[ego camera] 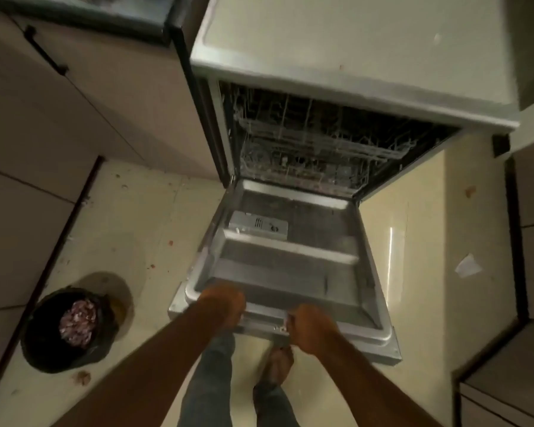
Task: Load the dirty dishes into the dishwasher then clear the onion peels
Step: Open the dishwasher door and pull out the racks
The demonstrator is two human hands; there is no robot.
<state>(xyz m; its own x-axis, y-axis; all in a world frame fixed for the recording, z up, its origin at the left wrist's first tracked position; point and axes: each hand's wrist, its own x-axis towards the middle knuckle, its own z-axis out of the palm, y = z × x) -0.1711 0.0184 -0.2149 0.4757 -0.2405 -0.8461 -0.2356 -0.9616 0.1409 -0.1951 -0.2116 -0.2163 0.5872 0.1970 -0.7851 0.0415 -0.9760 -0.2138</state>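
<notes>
- Our left hand [224, 305] lies over the front edge of the dishwasher door [290, 272], its fingers curled down round that lip and holding it; the fingertips are hidden under the edge.
- Our right hand [310, 329] grips the same front edge a little further along, fingers [292, 322] curled round the strip at the door's rim, knuckles up.
- Both forearms reach forward and down from the bottom of the view, roughly side by side, meeting the door at its near edge.
- The door hangs open, tilted low towards us, its steel inner face up; one detergent compartment [258, 224] sits on that face, towards the hinge.
- Beyond the door, the dishwasher [352, 57] is open and we count two wire racks [305, 140], one above the other. We cannot tell whether any dishes stand in them, as the inside is dark and blurred.
- Below the door's near edge we see our two legs and one bare foot [278, 365] on the floor [136, 211].
- Left of the door, on the floor, stands one black-lined bin [43, 334] with a heap of purple onion peels [77, 322] in it.
- A few small scraps lie scattered on the floor round the bin, one [83, 377] just in front of it.
- Right of the door, one white scrap of paper [467, 265] lies on the floor.
</notes>
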